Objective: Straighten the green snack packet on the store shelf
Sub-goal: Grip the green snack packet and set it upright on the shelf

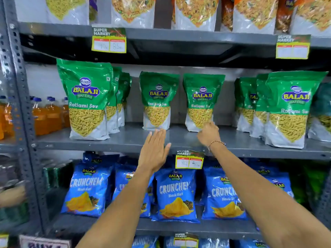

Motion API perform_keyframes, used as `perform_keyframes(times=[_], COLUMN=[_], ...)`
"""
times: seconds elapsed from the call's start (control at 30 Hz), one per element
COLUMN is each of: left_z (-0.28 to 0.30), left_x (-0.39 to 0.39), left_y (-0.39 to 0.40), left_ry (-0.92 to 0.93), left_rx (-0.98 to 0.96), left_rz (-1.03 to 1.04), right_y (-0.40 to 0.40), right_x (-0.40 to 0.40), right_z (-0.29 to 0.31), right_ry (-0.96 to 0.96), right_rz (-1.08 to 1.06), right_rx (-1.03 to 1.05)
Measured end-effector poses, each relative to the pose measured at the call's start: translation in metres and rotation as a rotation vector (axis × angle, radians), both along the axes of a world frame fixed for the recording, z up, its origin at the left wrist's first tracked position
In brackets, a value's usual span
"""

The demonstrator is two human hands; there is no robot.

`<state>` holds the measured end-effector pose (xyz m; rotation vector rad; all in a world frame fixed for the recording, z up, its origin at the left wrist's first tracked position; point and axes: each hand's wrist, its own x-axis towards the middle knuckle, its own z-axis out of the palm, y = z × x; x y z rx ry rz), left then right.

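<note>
Two green snack packets stand alone at the back of the grey middle shelf (125, 140): one at centre (158, 100) and one to its right (202, 101). My left hand (155, 151) is flat with fingers apart, its fingertips just below the bottom of the centre packet, holding nothing. My right hand (208, 134) has curled fingers touching the lower right corner of the right packet; whether it grips the packet is unclear. Both packets stand upright, leaning slightly.
Rows of the same green packets stand at the shelf's left (86, 99) and right (286, 110). Blue chip bags (176, 194) fill the shelf below, orange bottles (48, 115) stand at far left. Price tags (189, 160) hang on the shelf edges.
</note>
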<state>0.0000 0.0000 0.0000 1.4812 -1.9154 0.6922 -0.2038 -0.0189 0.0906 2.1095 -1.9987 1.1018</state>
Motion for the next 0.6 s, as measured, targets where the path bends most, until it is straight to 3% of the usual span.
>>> perform_keyframes(times=[0.17, 0.43, 0.6], left_z=[-0.025, -0.038, -0.042], left_x=[0.008, 0.01, 0.012], left_y=[-0.014, -0.043, -0.052], left_ry=[-0.022, -0.005, -0.038], left_rx=[-0.167, -0.529, -0.658], left_rz=[0.062, 0.016, 0.032], right_y=[-0.045, -0.11, -0.138], right_x=[-0.007, 0.001, 0.007], right_z=[0.003, 0.01, 0.009], right_ry=[-0.091, -0.487, -0.512], right_rz=[-0.045, -0.079, -0.145], right_rx=[0.058, 0.038, 0.162])
